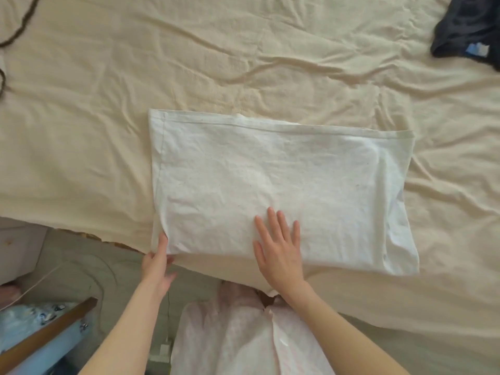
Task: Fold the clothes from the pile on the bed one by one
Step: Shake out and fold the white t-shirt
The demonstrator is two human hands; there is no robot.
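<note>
My right hand (280, 249) lies flat on the white shirt (284, 185); left hand (158, 262) pinches its corner; I judge another fold across comes next.

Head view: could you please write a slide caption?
Right hand flattens a folded white garment on the bed while left hand pinches its corner.

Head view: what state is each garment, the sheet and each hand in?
White garment: folded into a rectangle, flat on the bed.
Dark garment: crumpled, unfolded, at far right.
Bed sheet: wrinkled.
Left hand: fingers pinch the white garment's near-left corner.
Right hand: flat, pressing the white garment.
</note>
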